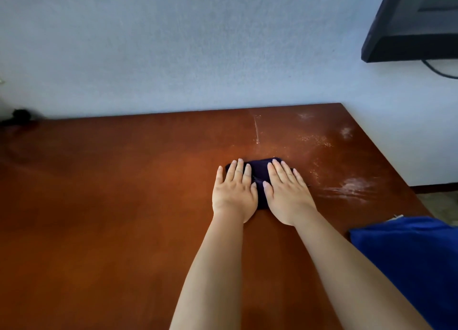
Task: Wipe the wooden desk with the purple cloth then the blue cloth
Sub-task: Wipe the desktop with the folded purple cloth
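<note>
You press both flat hands, left hand (pixel 234 190) and right hand (pixel 287 193), on the purple cloth (pixel 259 173); next, push toward the white dust (pixel 354 184).

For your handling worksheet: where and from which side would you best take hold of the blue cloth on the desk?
Probably its near-left corner, from the left with the right hand. The blue cloth lies flat at the desk's right edge, running out of view, so that exposed corner is the clearest part to pinch and lift.
</note>
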{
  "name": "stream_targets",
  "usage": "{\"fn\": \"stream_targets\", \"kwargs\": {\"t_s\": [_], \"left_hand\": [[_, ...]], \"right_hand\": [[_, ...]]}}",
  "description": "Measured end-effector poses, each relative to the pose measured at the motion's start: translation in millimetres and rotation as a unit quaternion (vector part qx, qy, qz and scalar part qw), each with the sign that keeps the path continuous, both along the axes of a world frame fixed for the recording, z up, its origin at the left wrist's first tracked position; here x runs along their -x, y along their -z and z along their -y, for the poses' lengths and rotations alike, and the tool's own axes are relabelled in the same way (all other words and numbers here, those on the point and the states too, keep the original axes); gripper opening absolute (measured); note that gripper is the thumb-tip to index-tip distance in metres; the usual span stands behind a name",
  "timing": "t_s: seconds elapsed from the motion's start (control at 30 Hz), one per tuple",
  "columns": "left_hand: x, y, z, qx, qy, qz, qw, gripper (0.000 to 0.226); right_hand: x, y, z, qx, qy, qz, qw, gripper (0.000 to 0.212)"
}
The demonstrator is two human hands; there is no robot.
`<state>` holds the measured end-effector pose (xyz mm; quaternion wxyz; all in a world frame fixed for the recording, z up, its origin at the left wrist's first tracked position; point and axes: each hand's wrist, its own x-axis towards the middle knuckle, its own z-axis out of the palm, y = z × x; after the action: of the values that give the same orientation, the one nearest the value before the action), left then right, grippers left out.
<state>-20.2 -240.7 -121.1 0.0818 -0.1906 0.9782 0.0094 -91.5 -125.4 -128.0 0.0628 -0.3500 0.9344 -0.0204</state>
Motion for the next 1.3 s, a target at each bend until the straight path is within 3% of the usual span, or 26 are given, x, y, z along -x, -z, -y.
{"fn": "stream_targets", "kwargs": {"t_s": [0.7, 1.3], "left_hand": [[-113.6, -0.9, -83.4, -0.029, -0.072, -0.012, 0.997, 0.057], [13.0, 1.4, 5.8, -0.016, -0.02, -0.022, 0.999, 0.056]], "right_hand": [[-100.6, -7.4, -69.7, -0.019, -0.048, 0.035, 0.998, 0.056], [13.0, -3.8, 10.0, -0.004, 0.005, 0.016, 1.0, 0.056]]}}
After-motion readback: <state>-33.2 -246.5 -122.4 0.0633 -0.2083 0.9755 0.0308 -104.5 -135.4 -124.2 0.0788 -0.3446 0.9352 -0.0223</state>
